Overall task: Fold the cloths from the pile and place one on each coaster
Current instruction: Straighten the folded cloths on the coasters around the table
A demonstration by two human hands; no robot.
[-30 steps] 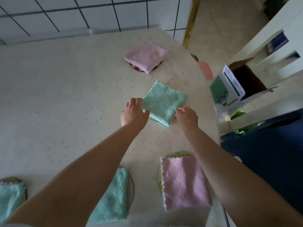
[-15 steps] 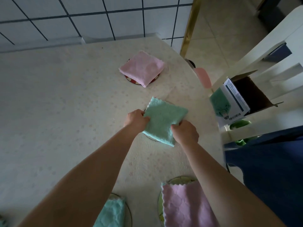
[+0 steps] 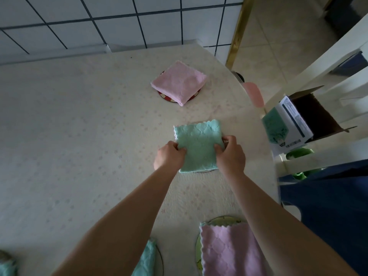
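Head view: both hands [image 3: 199,156] gripping folded green cloth [image 3: 198,146] atop coaster [image 3: 205,171]; open cardboard box [image 3: 314,116] alongside.

Counted: two pink cloths [image 3: 179,81] [image 3: 229,251], three green cloths [image 3: 198,146] [image 3: 146,261] [image 3: 7,268]. Coasters visible: four [image 3: 169,97] [image 3: 205,171] [image 3: 199,250] [image 3: 160,259]. One box [image 3: 288,124] right of the hands.

fluffy, embossed green cloth [image 3: 197,148], matt speckled tabletop [image 3: 79,136], glossy wall tiles [image 3: 119,20]
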